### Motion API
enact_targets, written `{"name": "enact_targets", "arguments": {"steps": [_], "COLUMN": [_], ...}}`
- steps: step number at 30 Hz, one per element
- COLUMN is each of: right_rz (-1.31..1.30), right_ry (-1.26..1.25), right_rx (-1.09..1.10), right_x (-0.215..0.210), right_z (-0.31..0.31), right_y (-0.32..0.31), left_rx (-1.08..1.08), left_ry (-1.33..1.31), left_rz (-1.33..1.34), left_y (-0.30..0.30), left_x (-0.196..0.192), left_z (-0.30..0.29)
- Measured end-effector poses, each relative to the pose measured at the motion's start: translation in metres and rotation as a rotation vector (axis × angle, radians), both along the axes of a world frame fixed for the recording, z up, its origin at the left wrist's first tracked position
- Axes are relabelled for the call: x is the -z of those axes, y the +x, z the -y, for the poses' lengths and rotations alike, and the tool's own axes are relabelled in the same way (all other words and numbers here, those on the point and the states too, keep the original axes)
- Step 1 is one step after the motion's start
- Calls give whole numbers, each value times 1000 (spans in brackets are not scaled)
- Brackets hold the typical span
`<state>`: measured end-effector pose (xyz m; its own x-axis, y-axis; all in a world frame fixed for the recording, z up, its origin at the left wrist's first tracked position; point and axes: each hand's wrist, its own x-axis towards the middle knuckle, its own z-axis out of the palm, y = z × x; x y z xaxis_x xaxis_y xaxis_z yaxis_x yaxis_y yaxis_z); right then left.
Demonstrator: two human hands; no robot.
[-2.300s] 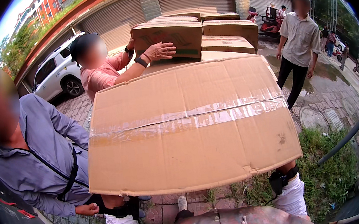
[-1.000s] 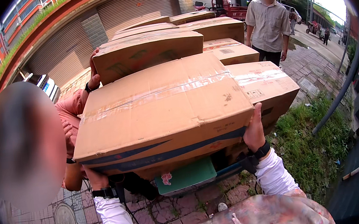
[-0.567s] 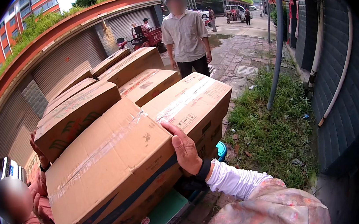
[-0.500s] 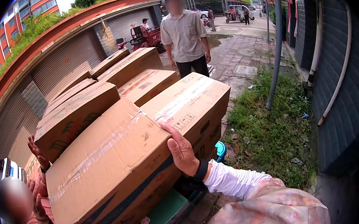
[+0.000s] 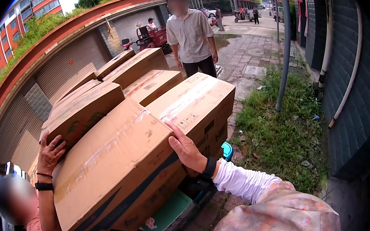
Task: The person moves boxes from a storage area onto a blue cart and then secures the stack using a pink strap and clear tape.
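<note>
The right hand (image 5: 188, 149) lies flat against the right edge of a big cardboard box (image 5: 117, 164), fingers spread wide and pressed on its taped top corner; that grip is open-palmed, bracing rather than wrapped around anything. The box sits tilted at the near end of a stack of similar cartons (image 5: 144, 81), touching the neighbouring carton (image 5: 197, 105) on its right. The person's left hand is hidden, likely beneath the box, so its grip cannot be told. A co-worker's hand (image 5: 51, 153) with a dark wristband rests on the box's left upper corner. Beyond, another person (image 5: 191, 41) stands on the paving beside a grass strip (image 5: 282, 127).
</note>
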<state>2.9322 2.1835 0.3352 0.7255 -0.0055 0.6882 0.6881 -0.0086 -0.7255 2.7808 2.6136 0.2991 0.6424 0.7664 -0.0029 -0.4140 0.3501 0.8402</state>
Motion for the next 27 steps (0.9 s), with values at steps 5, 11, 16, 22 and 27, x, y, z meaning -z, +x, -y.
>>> {"name": "enact_targets", "arguments": {"steps": [5, 11, 16, 22, 27], "right_rz": [79, -133, -78, -75, -42], "right_ry": [-70, -224, -353, -367, -364], "right_rx": [242, 255, 322, 270, 238], "right_x": [8, 41, 42, 41, 46], "right_z": [25, 48, 47, 49, 52], "right_y": [10, 29, 31, 35, 40], "left_rx": [-115, -78, -73, -6, -158], "left_ry": [74, 238, 258, 355, 523], "left_rz": [-10, -57, 13, 112, -82], "left_y": [-6, -9, -4, -9, -16], "left_x": [-18, 18, 29, 59, 59], "left_z": [46, 28, 23, 20, 51]}}
